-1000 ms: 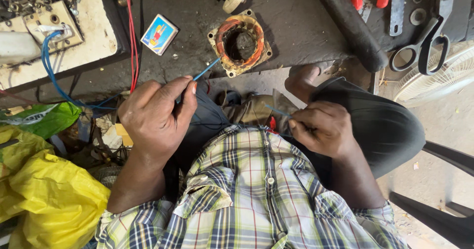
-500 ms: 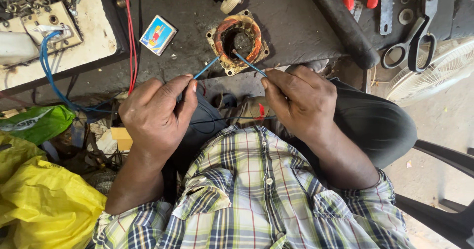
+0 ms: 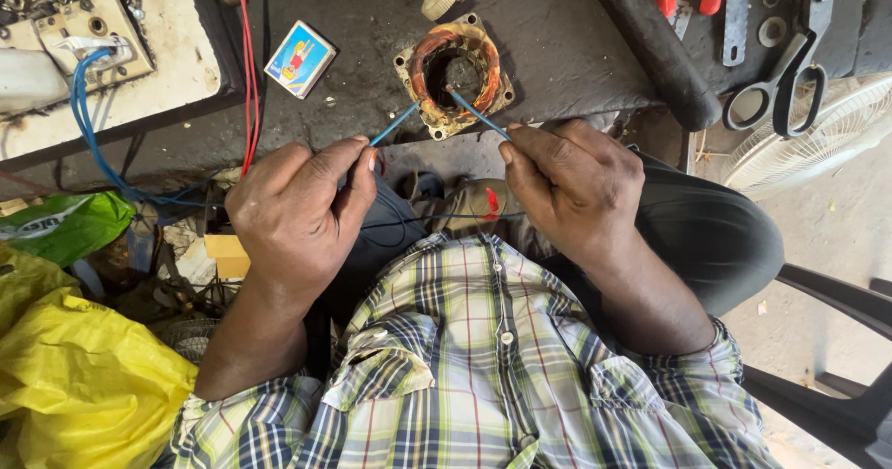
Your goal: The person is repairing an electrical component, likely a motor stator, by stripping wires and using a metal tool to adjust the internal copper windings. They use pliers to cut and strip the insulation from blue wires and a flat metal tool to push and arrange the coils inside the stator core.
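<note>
I see the motor stator [image 3: 454,77] lying flat on the dark workbench, its bore facing up at me. Its square metal frame is grimy, with a hole at each visible corner, and orange-brown copper windings ring the round dark opening. Two blue wires run from the winding area toward me. The left blue wire [image 3: 394,124] slants down to the left from the stator's near edge, straight and taut. The right blue wire [image 3: 478,115] slants down to the right from the bore's rim, also straight. Together they form an inverted V over the bench edge.
</note>
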